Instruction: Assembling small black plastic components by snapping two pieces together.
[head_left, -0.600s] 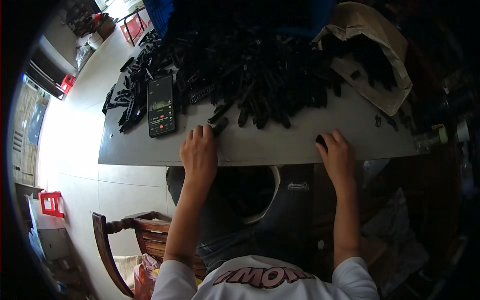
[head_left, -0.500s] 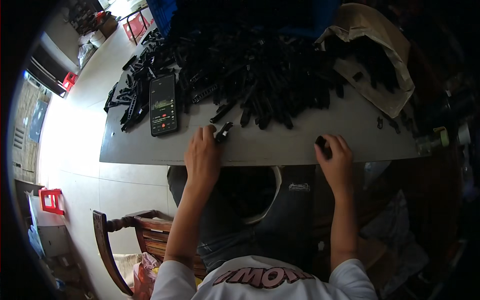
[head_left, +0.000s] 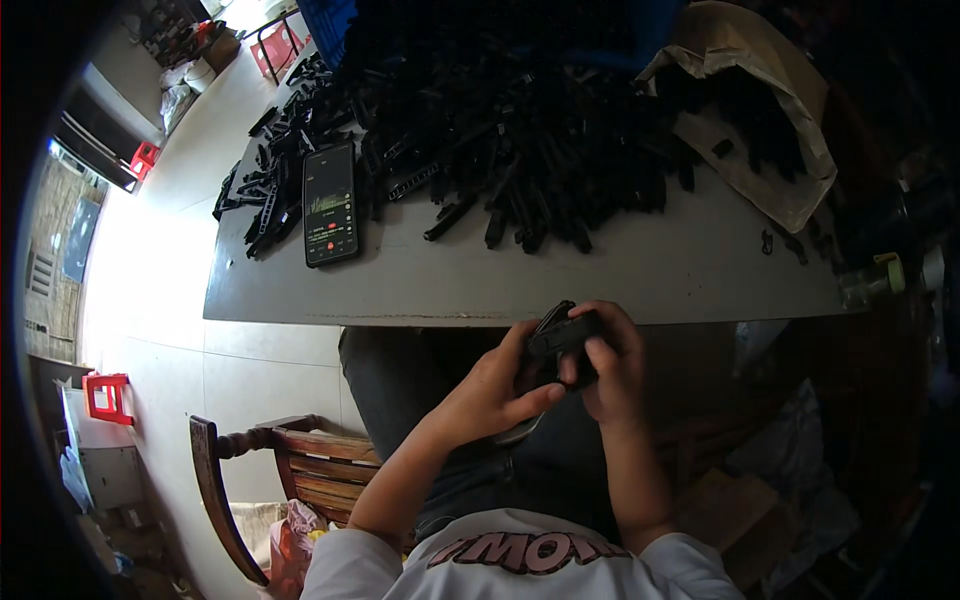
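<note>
Just past the table's near edge, over my lap, my left hand [head_left: 487, 388] and my right hand [head_left: 617, 372] come together around black plastic parts [head_left: 562, 338]. My left hand is closed on a long black part that sticks up past its fingers. The fingers of my right hand curl over a short, dark piece pressed against it. Fingers cover much of both, so how they join cannot be made out. Beyond the hands, a large heap of similar black plastic parts [head_left: 520, 170] covers the far half of the grey table [head_left: 480, 285].
A smartphone [head_left: 330, 210] with a lit screen lies left of the heap. At the right, a brown paper bag [head_left: 805, 195] holds more black parts. A blue crate [head_left: 325, 30] stands behind. A wooden chair [head_left: 205, 480] is at lower left, and a clear bottle [head_left: 870, 285] sits at right.
My left hand has left the tabletop and moved right and nearer with its long black part. My right hand has come left and nearer, and the two pieces now meet.
</note>
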